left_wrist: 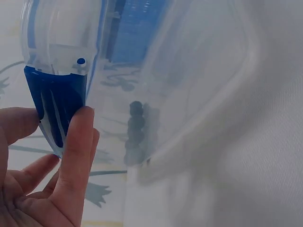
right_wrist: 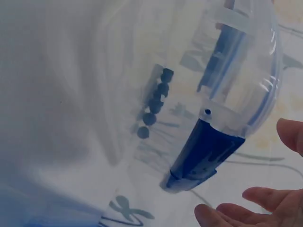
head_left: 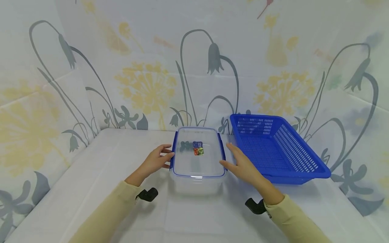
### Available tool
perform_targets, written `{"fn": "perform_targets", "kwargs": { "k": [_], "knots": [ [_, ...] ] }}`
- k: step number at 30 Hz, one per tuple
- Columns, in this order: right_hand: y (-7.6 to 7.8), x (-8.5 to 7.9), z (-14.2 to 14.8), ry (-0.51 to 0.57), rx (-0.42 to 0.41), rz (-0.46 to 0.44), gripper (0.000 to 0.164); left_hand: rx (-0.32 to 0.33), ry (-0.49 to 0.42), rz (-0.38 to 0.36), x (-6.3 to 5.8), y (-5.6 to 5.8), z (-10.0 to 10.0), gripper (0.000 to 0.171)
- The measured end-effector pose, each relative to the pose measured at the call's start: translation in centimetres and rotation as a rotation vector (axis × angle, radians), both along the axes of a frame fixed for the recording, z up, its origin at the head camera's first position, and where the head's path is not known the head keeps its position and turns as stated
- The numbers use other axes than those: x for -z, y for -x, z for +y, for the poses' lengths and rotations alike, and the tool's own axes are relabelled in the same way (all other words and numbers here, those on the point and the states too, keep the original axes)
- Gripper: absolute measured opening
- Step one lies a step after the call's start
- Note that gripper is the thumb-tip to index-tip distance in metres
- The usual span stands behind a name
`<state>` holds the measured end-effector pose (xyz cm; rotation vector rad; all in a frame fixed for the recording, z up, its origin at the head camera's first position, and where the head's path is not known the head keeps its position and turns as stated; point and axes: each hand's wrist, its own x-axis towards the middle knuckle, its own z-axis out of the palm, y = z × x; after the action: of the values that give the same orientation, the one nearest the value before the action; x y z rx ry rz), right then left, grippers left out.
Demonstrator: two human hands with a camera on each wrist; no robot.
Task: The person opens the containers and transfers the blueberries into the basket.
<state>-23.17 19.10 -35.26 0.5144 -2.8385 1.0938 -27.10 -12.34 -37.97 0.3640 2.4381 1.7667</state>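
Observation:
A clear plastic storage box stands on the white table, its transparent lid edged in blue and bearing a coloured label. Through the lid show dark round beads or lumps in a row, also visible through the wall in the right wrist view. My left hand pinches the blue left latch between thumb and fingers. Beside the blue right latch, my right hand has its fingers spread, apart from the latch and holding nothing.
A blue perforated plastic basket stands right of the box, behind my right hand. White cloth covers the table. A flower-printed curtain hangs along the back and sides. Black mounts sit at both wrists.

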Motion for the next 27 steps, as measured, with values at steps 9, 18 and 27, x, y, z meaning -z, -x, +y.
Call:
{"fn": "perform_targets", "kwargs": {
  "k": [9,18,27],
  "knots": [
    [0.3,1.7,-1.2,0.114,0.024,-0.168,0.074,-0.006,-0.036,-0.043,0.2,0.1,0.0,0.048],
    [0.6,2.5,-1.2,0.138,0.067,-0.147,0.073,-0.035,-0.018,-0.014,-0.2,-0.2,0.2,0.044],
    [0.5,2.3,-1.4,0.135,0.091,-0.144,0.072,-0.021,-0.041,-0.022,-0.3,-0.3,0.2,0.043]
  ]
}}
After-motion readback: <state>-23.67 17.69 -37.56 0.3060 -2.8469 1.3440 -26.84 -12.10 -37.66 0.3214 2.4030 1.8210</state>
